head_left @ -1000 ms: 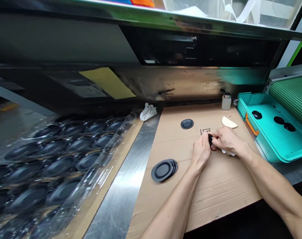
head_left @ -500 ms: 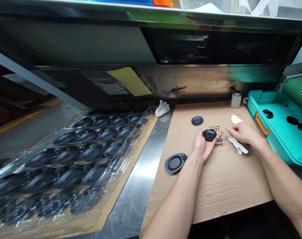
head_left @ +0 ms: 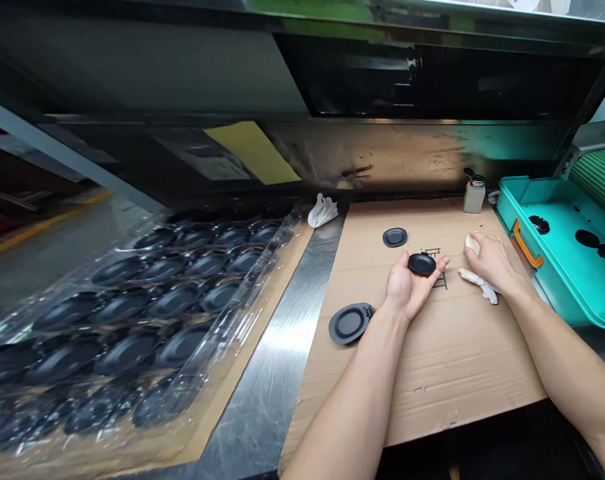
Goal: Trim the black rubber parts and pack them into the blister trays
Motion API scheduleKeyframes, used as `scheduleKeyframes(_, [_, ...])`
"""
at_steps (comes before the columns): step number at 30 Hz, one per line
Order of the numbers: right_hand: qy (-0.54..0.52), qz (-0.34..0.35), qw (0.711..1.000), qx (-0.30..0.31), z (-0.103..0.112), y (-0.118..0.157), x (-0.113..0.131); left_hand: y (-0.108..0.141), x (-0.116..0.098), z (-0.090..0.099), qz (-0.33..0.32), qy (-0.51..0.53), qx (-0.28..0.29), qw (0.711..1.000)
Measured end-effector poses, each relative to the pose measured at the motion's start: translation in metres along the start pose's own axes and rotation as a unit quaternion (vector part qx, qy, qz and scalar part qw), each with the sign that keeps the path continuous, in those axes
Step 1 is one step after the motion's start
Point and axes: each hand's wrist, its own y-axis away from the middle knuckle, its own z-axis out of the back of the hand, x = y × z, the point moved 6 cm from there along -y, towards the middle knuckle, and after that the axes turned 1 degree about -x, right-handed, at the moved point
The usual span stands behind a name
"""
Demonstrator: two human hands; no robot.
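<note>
My left hand (head_left: 407, 288), palm up, holds a small black oval plastic lid (head_left: 422, 264) between thumb and fingers, above the cardboard. My right hand (head_left: 491, 259) is closed on a cream-coloured pad (head_left: 472, 245), perhaps a sponge; most of it is hidden under the fingers. A crumpled white cloth (head_left: 480, 285) lies just below that hand, beside the wrist. Another black lid (head_left: 395, 237) rests flat beyond my left hand. Nearer me, a larger black lid with a hinge tab (head_left: 350, 324) lies left of my left forearm.
At left, a clear plastic tray (head_left: 232, 333) holds rows of black lids. A teal bin (head_left: 557, 267) with several black parts stands at right. A pump bottle (head_left: 474, 195) sits at the back of the cardboard sheet (head_left: 432, 387). White crumpled cloth (head_left: 323, 211) lies on the metal strip.
My right hand has let go of the white cloth, moved slightly away from me and closed on the cream pad. My left hand still holds the small lid.
</note>
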Motion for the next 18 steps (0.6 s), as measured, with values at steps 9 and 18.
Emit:
scheduleKeyframes(9, [-0.16, 0.086, 0.982, 0.053, -0.002, 0.053, 0.094, -0.001, 0.005, -0.003, -0.053, -0.017, 0.013, 0.998])
scheduleKeyframes(18, [-0.095, 0.136, 0.985, 0.055, -0.008, 0.055, 0.101, -0.006, -0.01, -0.001, -0.128, -0.039, 0.033, 0.99])
